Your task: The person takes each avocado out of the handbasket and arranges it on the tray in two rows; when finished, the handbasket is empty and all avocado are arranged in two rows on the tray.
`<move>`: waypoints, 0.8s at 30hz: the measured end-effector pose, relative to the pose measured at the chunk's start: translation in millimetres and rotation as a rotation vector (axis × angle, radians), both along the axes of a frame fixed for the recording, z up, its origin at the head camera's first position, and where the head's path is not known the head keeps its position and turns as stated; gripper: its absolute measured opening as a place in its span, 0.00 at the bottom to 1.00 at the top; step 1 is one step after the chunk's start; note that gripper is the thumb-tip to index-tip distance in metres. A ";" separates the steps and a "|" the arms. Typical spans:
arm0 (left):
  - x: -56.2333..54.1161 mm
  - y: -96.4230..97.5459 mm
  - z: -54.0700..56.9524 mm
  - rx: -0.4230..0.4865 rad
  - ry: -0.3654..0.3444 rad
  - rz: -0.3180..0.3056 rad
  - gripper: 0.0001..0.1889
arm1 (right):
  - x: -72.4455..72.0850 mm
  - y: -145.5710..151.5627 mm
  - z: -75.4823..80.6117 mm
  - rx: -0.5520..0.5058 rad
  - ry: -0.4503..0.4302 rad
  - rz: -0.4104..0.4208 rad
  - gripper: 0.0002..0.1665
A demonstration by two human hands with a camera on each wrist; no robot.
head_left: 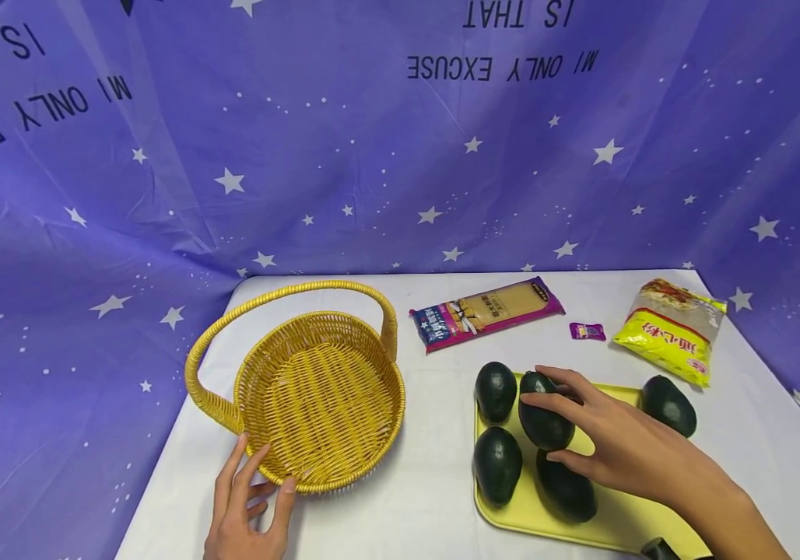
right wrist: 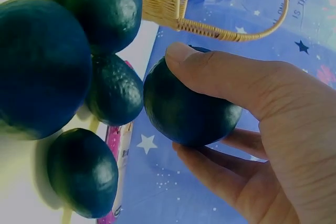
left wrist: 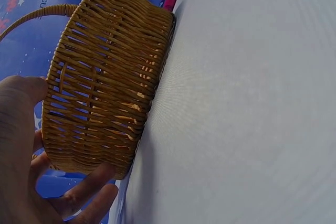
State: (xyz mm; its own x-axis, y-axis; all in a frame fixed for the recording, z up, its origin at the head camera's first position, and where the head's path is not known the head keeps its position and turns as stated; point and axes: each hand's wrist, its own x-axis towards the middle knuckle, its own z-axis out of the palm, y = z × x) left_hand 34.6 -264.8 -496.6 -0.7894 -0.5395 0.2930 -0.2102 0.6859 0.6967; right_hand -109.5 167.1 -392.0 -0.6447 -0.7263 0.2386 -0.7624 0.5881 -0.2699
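My right hand (head_left: 624,439) holds a dark green avocado (head_left: 543,412) between thumb and fingers, over the yellow tray (head_left: 624,537). In the right wrist view, this avocado (right wrist: 191,108) is apart from the others. Other avocados on the tray lie close by: one at the back left (head_left: 496,392), one in front of it (head_left: 497,465), and one partly under the hand (head_left: 566,488). My left hand (head_left: 249,505) holds the near-left rim of a yellow wicker basket (head_left: 330,412). In the left wrist view, some fingertips lie low by the outside of the basket wall (left wrist: 105,77).
Another avocado (head_left: 668,406) lies at the tray's far right edge. Behind are a long noodle packet (head_left: 491,311), a small purple sachet (head_left: 587,331) and a yellow bag (head_left: 673,330). The basket's arched handle (head_left: 288,292) stands up. A dark object (head_left: 659,548) is cut off at the bottom.
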 end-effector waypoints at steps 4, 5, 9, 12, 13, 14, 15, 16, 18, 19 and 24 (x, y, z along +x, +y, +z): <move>-0.5 0.1 0.0 -0.001 -0.002 0.002 0.30 | 2.0 6.5 0.3 0.011 0.001 -0.018 0.54; -0.6 0.2 -0.1 -0.001 0.000 0.003 0.30 | 2.6 8.2 0.3 0.015 0.007 -0.025 0.54; -1.0 0.3 -0.7 0.002 0.010 0.003 0.30 | 5.7 14.8 0.4 0.035 0.028 -0.060 0.53; -0.9 0.4 -0.7 0.008 0.012 0.006 0.30 | 9.0 20.3 0.8 0.045 0.034 -0.086 0.54; -0.8 0.6 -0.6 0.010 0.011 0.009 0.30 | 10.1 22.4 1.0 0.046 0.039 -0.094 0.54; -0.7 0.8 -0.4 0.013 0.012 0.012 0.30 | 11.0 24.6 1.2 0.047 0.045 -0.099 0.55; -0.7 1.2 -0.3 0.015 0.014 0.016 0.30 | 11.8 26.8 1.3 0.050 0.052 -0.104 0.55; -0.7 1.6 -0.3 0.019 0.017 0.020 0.30 | 12.3 29.0 1.4 0.052 0.068 -0.106 0.56; -0.6 2.3 0.0 0.026 0.022 0.026 0.30 | 13.2 33.7 1.5 0.059 0.086 -0.114 0.57; -0.5 2.4 0.0 0.030 0.023 0.027 0.30 | 13.3 35.7 1.4 0.059 0.098 -0.115 0.58; -0.7 2.2 0.0 0.040 0.024 0.022 0.30 | 14.5 44.4 -1.5 0.055 0.127 -0.112 0.58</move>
